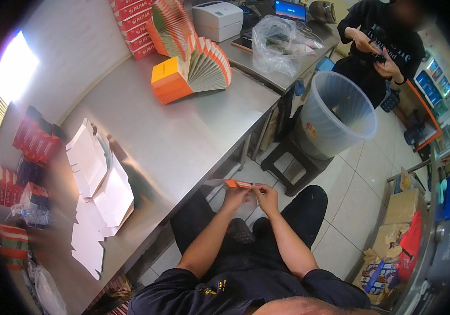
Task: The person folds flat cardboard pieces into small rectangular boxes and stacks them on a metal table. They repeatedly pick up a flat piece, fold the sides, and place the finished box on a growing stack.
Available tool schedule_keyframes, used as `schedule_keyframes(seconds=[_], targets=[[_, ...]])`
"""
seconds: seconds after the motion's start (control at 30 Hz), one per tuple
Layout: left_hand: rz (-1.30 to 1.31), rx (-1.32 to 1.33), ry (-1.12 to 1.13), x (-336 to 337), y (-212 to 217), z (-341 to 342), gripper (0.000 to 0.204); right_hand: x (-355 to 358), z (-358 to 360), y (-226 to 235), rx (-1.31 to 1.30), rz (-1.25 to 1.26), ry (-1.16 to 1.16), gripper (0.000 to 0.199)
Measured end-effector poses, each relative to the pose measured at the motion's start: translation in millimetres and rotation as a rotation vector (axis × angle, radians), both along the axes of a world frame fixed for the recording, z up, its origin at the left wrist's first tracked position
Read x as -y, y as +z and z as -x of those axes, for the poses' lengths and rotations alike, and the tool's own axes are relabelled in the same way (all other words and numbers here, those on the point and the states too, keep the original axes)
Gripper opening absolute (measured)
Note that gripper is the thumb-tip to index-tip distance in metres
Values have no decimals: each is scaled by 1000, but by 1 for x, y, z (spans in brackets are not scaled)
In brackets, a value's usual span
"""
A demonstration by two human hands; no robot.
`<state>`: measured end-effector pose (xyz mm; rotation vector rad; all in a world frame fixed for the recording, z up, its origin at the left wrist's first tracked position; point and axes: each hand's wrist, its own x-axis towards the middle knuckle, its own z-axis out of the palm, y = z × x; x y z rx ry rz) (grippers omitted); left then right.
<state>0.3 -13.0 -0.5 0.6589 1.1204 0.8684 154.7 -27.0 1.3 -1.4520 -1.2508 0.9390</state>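
Note:
Above my lap, beside the table's edge, my left hand (234, 199) and my right hand (266, 198) are both closed on a small orange cardboard box (239, 184). The left hand grips its near side and the right fingers pinch its right end. The box looks thin and is seen nearly edge-on, with a pale flap reaching out to the left. Fingers hide much of it, so I cannot tell how far it is folded. On the steel table (178, 136) to my left lie several flat white box blanks (109, 194), overlapping each other.
A fanned row of orange boxes (209, 68) stands at the table's far end, near stacked red boxes (133, 26) and a white printer (217, 21). A translucent tub (335, 115) sits on a dark stool (293, 163) to the right. Behind it stands another person (382, 47).

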Motion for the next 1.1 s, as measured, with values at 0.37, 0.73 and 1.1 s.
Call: schedule_keyframes(seconds=[0.37, 0.73, 1.1], targets=[[-174, -343, -127, -5, -8, 2, 20, 5, 1, 15, 189, 182, 46, 33], [-560, -651, 33, -5, -21, -11, 21, -4, 1, 3, 318, -125, -11, 22], [-233, -531, -24, -29, -30, 49, 42, -16, -30, -2, 349, -56, -85, 26]])
